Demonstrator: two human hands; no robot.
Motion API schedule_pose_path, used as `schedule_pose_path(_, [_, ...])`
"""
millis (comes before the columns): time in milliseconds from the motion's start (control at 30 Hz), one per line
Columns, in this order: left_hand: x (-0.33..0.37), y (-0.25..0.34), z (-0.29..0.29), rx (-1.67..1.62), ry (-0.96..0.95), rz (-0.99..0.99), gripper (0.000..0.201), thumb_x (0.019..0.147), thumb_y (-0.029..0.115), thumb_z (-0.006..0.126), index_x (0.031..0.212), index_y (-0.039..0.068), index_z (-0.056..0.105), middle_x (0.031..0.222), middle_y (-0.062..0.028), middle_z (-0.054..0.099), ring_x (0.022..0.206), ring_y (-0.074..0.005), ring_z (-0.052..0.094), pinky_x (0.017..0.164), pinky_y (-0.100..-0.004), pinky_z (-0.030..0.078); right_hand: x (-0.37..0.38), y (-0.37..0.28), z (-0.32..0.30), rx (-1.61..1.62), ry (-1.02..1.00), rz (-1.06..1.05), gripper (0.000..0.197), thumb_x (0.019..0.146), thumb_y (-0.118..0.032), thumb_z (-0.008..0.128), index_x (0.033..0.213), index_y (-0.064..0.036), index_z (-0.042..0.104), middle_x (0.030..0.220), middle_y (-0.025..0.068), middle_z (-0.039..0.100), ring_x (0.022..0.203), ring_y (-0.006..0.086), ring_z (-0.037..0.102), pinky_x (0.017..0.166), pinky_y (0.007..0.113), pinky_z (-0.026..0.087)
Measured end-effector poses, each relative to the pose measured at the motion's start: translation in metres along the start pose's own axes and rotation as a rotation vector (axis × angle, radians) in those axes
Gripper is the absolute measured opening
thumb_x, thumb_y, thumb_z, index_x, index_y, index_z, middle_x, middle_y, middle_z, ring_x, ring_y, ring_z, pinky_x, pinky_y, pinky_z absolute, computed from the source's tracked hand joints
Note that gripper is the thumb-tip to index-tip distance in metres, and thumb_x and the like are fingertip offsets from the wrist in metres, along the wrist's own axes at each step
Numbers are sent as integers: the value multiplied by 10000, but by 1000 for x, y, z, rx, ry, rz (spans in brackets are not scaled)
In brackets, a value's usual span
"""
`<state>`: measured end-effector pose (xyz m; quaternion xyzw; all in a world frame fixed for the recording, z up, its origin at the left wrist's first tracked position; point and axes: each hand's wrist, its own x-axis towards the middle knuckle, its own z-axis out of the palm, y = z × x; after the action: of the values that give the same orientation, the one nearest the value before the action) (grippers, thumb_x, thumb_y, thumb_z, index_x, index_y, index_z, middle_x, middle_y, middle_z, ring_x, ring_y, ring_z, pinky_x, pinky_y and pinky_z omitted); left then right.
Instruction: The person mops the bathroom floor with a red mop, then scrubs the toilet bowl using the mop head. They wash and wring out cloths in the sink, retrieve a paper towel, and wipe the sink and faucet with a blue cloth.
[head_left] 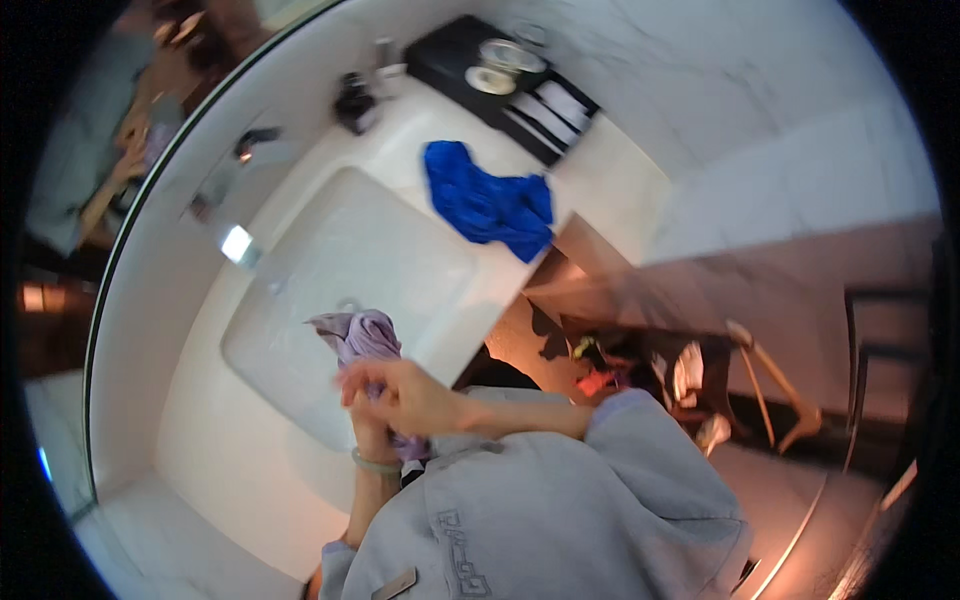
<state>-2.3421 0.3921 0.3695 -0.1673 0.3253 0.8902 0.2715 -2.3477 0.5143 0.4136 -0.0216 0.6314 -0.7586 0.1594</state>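
A light purple cloth [366, 335] is bunched and twisted over the near side of the white sink [340, 230]. My left hand [371, 432], with a pale green bangle at its wrist, is closed round the cloth's lower part. Crossing in from the right, my right hand [408, 395] grips the cloth just above, its fingers curled and slightly blurred. The upper end of the cloth sticks out past my hands, and a tail [410, 448] hangs below them. Much of its middle is hidden by my fingers.
A crumpled blue cloth [490, 205] lies on the sink's right rim. Behind it sits a black tray [455, 65] with glasses and white packets, beside a dark bottle [354, 102]. A wall faucet [240, 245] juts over the sink's left side. A wooden stand [775, 385] is at right.
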Motion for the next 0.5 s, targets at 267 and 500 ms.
schedule_pose_path(267, [-26,-93,56,495,-158,-88,351,1025,190,393,1334,24,390,1195,-104,542,1019,-149,570,844,-296,496,-130,34,-70,-267,703,-227,565,776,-185,768,1251,-23,509,1041,101,668,871,132,630,748,228,496])
schedule_pose_path(500, [-100,-189,123,755,-490,-205,516,1013,302,416,1447,51,294,1446,-112,380,1318,-238,390,1069,-400,334,-303,114,-112,357,824,-28,555,810,-167,740,1284,-21,490,1162,82,607,1052,171,583,941,303,454])
